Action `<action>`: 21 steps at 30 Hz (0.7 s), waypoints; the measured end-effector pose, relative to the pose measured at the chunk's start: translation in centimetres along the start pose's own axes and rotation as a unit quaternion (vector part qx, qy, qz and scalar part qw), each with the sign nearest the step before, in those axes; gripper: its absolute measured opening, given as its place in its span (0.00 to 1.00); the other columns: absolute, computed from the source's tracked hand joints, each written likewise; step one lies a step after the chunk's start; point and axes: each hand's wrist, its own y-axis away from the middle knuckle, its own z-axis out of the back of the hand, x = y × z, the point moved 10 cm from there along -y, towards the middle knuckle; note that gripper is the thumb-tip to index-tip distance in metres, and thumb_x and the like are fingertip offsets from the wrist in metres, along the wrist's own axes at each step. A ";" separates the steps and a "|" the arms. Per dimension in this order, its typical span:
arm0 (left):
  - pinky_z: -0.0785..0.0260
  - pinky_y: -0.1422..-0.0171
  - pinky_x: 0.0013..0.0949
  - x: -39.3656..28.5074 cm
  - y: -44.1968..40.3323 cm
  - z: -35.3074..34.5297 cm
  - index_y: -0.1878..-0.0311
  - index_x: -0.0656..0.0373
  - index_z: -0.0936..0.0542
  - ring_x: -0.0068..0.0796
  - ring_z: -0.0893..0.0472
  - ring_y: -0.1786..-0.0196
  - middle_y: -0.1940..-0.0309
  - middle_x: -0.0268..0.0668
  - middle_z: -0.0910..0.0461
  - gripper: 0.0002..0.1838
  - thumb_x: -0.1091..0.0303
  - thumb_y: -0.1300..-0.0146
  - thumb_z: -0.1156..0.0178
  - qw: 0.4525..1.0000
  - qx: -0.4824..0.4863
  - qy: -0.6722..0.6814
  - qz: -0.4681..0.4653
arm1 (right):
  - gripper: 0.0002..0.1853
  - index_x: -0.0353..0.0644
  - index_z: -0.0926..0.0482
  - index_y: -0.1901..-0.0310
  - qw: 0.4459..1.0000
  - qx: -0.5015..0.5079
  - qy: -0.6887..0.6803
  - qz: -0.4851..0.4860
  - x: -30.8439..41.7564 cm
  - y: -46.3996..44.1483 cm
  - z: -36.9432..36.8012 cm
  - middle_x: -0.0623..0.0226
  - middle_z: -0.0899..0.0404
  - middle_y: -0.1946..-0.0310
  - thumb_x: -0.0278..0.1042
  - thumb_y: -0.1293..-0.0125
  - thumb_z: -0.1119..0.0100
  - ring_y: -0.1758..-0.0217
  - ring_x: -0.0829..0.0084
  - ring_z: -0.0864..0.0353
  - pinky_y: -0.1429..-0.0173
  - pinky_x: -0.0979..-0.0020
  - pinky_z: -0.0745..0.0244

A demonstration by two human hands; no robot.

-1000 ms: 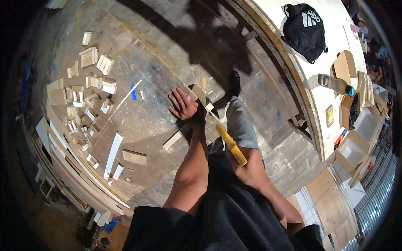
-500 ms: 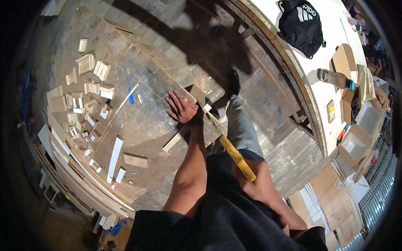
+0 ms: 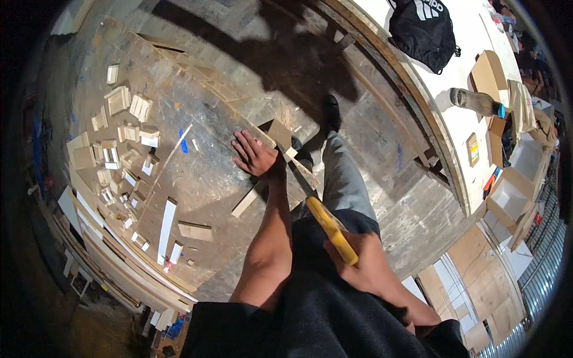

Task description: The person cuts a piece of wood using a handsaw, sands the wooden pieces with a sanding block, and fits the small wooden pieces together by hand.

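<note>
Yellow colours the handle of a bladed tool [image 3: 331,230], which slants in front of the person's body, its narrow dark blade reaching up and left to the edge of the tabletop [image 3: 209,158]. The right hand [image 3: 358,256] has its fingers curled around the lower end of that handle; their tips are mostly hidden. The blade runs close beside a small pale block [image 3: 290,153] at the tabletop's edge, and I cannot tell whether the two touch. Near the blade's far end, the left hand [image 3: 256,156] is palm down by the edge, its fingers extended and slightly spread. Beside the left forearm lies a wooden strip [image 3: 246,201], partly hidden.

The tabletop is brown, scuffed and smudged. Many small wooden pieces [image 3: 128,133] are scattered towards its left side, some white-faced, with a thin stick [image 3: 161,158] and a blue patch [image 3: 183,144] between them and the left hand. Nearer the person lie a long white strip [image 3: 168,230] and a flat offcut [image 3: 195,231].

To the right, a dark shoe [image 3: 332,114] stands by a broad shadow. Beyond, a white table [image 3: 462,140] carries a black bag [image 3: 421,39], a blue-capped bottle [image 3: 474,101] and cardboard [image 3: 489,71].
</note>
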 end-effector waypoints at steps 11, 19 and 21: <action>0.53 0.18 0.57 -0.4 0.2 0.4 0.21 0.49 0.32 0.37 0.39 0.17 0.18 0.29 0.39 0.26 0.61 0.20 0.52 1.000 -0.007 -0.010 -0.003 | 0.14 0.30 0.16 0.59 0.997 0.030 0.006 -0.066 -1.5 -0.5 0.0 0.44 0.21 0.76 0.36 0.31 0.35 0.76 0.56 0.19 0.65 0.58 0.25; 0.55 0.16 0.57 -0.2 0.4 0.1 0.22 0.51 0.32 0.38 0.38 0.18 0.18 0.33 0.38 0.28 0.61 0.24 0.50 1.000 -0.005 -0.025 -0.010 | 0.15 0.33 0.17 0.64 0.998 -0.002 -0.029 -0.052 -2.5 -1.9 -1.3 0.42 0.19 0.73 0.40 0.32 0.34 0.67 0.40 0.17 0.62 0.51 0.23; 0.55 0.16 0.58 -0.3 0.2 0.2 0.22 0.51 0.32 0.38 0.38 0.18 0.18 0.33 0.38 0.28 0.61 0.23 0.50 0.999 -0.016 -0.026 -0.013 | 0.14 0.32 0.16 0.63 0.998 0.005 -0.016 -0.059 -2.3 -3.2 -1.6 0.46 0.19 0.75 0.38 0.31 0.34 0.71 0.53 0.18 0.64 0.56 0.25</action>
